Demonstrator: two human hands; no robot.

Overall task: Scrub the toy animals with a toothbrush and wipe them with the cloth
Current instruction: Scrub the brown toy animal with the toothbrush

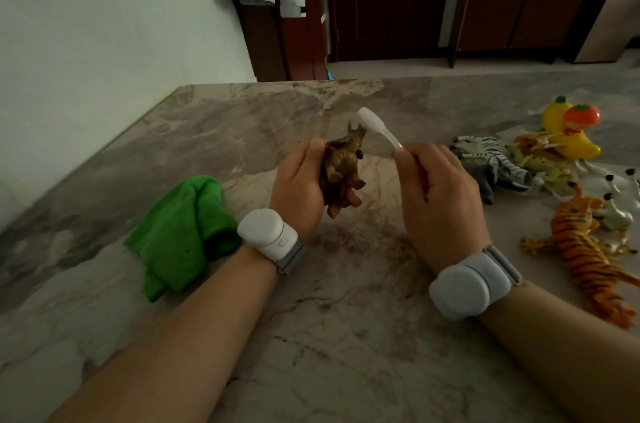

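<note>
Over the middle of the marble bench (346, 336), the left grip (304, 187) clasps a rhino (343, 166) and the right grip (440, 194) pinches the brush (375, 128), its head by the horn. The cloth (180, 232) lies near the left edge by the wall (104, 24), other toys (519, 162) to the right.

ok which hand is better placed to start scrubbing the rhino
Right. The right hand grips the toothbrush, its head next to the rhino, which the left hand holds.

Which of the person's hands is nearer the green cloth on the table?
Left. The left hand, gripping a brown horned toy animal, is just right of the green cloth; the right hand, holding the toothbrush, is farther right.
</note>
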